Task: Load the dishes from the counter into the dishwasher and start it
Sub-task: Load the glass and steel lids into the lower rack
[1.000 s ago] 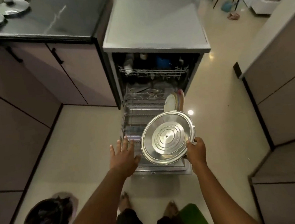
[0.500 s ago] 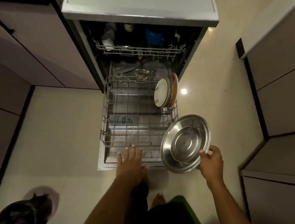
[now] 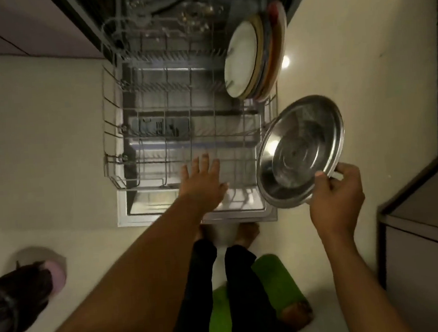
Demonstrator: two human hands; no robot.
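The dishwasher's lower wire rack (image 3: 136,125) is pulled out over the open door (image 3: 128,220). Several plates (image 3: 246,59) stand on edge at the rack's back right. My right hand (image 3: 338,198) grips the near rim of a round steel lid (image 3: 300,151), held tilted at the rack's right front corner, hollow side toward me. My left hand (image 3: 203,182) hovers palm down over the rack's front edge, fingers spread, holding nothing. Whether it touches the wires I cannot tell.
A dark bin with a black bag (image 3: 16,302) stands on the floor at the left. A green mat (image 3: 274,287) lies under my feet. Cabinets (image 3: 424,254) close in on the right, and cabinet fronts (image 3: 18,27) on the upper left.
My head has dropped closer to the rack. The lid, earlier showing its ridged top, has turned hollow side up and shifted to the rack's right side. My left hand stays at the front edge.
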